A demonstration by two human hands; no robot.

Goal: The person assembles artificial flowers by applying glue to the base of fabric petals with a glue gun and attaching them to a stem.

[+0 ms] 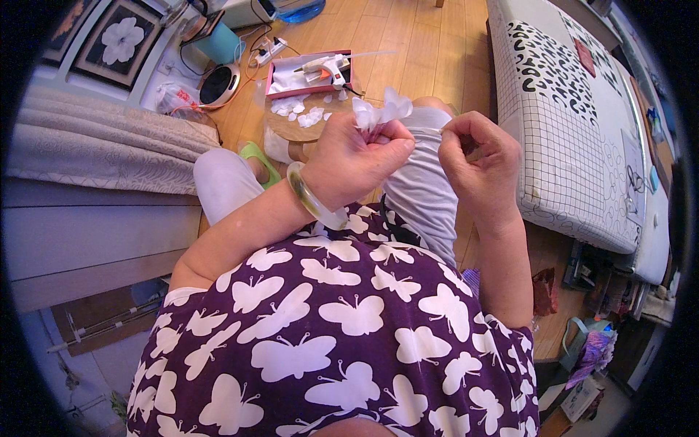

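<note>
White fabric flower point(380, 111) sat pinched in my left hand point(357, 156); my right hand point(477, 164), at 3 o'clock, had fingertips pressed together, contents unclear.

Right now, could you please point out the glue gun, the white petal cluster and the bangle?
Glue gun point(328, 68): head view, on its body.
White petal cluster point(382, 111): head view, on the petals.
Bangle point(313, 198): head view, on its outer band.

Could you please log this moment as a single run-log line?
left hand: pinching white petal cluster | right hand: closed beside it | glue gun: on pink tray
</note>
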